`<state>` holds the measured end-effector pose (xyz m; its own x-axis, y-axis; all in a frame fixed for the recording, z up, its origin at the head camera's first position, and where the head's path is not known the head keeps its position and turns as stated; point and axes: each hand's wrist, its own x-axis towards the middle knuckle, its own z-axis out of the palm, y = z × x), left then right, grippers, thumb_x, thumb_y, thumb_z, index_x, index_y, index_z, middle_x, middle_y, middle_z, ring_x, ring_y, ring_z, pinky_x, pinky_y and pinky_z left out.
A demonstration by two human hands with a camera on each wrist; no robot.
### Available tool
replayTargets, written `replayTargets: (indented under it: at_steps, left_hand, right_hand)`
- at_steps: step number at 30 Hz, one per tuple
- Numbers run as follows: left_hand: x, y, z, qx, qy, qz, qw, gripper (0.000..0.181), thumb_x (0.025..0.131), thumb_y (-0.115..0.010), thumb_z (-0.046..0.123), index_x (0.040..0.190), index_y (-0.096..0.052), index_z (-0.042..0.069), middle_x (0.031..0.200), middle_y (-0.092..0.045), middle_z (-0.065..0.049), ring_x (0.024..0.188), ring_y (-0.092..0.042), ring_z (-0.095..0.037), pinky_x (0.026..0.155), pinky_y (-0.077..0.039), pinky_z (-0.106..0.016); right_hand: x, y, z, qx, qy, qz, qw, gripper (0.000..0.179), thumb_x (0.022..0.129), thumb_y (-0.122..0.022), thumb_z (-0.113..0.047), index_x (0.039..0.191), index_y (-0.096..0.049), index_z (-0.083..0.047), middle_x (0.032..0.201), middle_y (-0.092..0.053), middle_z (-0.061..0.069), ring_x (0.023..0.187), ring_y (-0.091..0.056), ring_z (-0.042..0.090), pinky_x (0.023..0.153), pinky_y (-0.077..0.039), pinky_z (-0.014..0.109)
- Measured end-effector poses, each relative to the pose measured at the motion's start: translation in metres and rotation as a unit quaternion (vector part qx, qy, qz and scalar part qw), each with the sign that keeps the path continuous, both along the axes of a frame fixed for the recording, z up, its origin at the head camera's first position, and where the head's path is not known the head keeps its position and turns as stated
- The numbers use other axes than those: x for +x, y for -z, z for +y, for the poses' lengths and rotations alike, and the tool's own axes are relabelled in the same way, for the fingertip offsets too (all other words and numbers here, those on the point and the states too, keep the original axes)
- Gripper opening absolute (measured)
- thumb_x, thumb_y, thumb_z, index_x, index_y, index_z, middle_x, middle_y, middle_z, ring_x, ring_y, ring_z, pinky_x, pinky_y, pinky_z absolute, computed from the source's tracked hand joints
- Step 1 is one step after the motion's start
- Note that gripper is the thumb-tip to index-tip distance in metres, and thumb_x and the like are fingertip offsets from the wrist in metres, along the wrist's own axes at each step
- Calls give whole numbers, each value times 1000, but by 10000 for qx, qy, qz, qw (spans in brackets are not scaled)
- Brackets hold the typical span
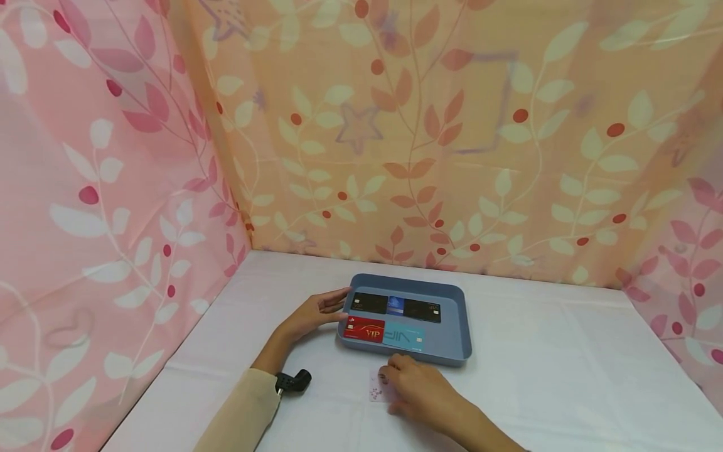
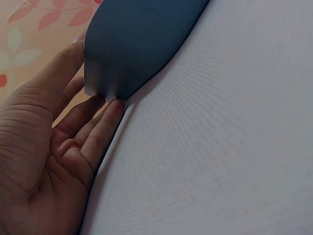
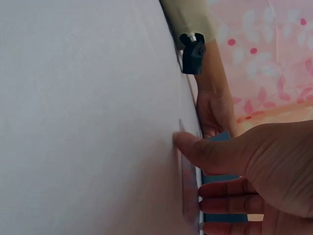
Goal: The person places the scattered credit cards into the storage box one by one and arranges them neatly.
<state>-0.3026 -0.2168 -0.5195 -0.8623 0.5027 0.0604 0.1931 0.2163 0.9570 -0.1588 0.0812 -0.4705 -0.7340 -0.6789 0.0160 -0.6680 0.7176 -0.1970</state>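
A blue-grey tray (image 1: 467, 326) lies on the table, and my left hand (image 1: 310, 317) holds it at its left side. In the left wrist view the thumb (image 2: 68, 58) reaches the tray's rim while the other fingers touch low on its outer wall. Inside the tray are several cards: dark ones (image 1: 369, 303) in the far row, a red VIP card (image 1: 364, 329) and a light blue card (image 1: 403, 336) in the near row. In front of the tray, my right hand (image 1: 420, 389) pinches a pale card with a pink pattern (image 1: 375, 392), partly hidden by the fingers.
White cloth covers the table (image 1: 565, 351). A floral curtain (image 1: 423, 125) stands behind it, with pink patterned sheets (image 1: 113, 220) at the sides. A black wrist device (image 1: 294, 381) sits at the left sleeve.
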Motion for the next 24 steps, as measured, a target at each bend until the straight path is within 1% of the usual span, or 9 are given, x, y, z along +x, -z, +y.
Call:
replayTargets:
  at_steps: [3, 6, 11, 17, 20, 22, 24]
  left_hand:
    - [0, -1, 0, 24, -3, -13, 10000, 70, 95, -74, 21, 157, -41, 17, 159, -42, -5, 143, -44, -23, 113, -40, -38]
    - [-1, 0, 0, 37, -11, -26, 10000, 71, 94, -75, 22, 157, -42, 17, 159, -42, -4, 143, -44, -23, 113, -40, -38]
    - [-2, 1, -1, 30, -15, -58, 10000, 71, 94, -76, 23, 156, -42, 18, 159, -42, -4, 143, -44, -23, 113, -41, -39]
    - [-1, 1, -2, 22, -33, -56, 10000, 71, 94, -76, 24, 156, -43, 19, 158, -43, -3, 143, -44, -24, 113, -40, -39]
    - [-1, 1, -1, -14, -47, -36, 10000, 71, 94, -76, 23, 156, -43, 20, 158, -44, -2, 143, -44, -24, 113, -40, -39]
    - [-1, 0, -1, -22, -40, -24, 10000, 70, 94, -75, 23, 156, -43, 20, 158, -43, -2, 143, -44, -24, 113, -40, -39]
    - [-1, 0, 0, -13, -39, -26, 10000, 70, 94, -75, 22, 156, -43, 20, 158, -43, -3, 143, -44, -24, 114, -40, -39]
  right_hand:
    - [-1, 3, 0, -17, 12, 104, 9999, 53, 75, -90, -41, 117, -74, -13, 97, -57, -6, 89, -52, 11, 83, -56, 27]
    - [-3, 5, 0, -114, 61, 99, 9999, 45, 74, -90, -39, 108, -74, -14, 91, -53, -8, 87, -49, 11, 82, -54, 28]
    - [-3, 5, 2, -329, 127, -28, 9994, 38, 73, -92, -33, 101, -70, -18, 92, -53, -10, 88, -48, 12, 79, -52, 30]
    - [-3, 4, 3, -348, 258, -111, 9990, 39, 71, -93, -28, 97, -65, -21, 92, -52, -10, 88, -47, 12, 77, -48, 33]
    - [-3, 4, 2, -342, 429, -245, 9982, 43, 70, -94, -29, 99, -63, -21, 93, -53, -10, 89, -48, 13, 78, -48, 37]
    - [-3, 3, 2, -307, 537, -325, 9976, 48, 70, -94, -31, 103, -62, -19, 95, -54, -9, 91, -49, 14, 82, -51, 39]
    - [-4, 3, 2, -272, 645, -425, 9966, 53, 70, -94, -33, 109, -62, -17, 96, -55, -8, 90, -51, 13, 83, -53, 38]
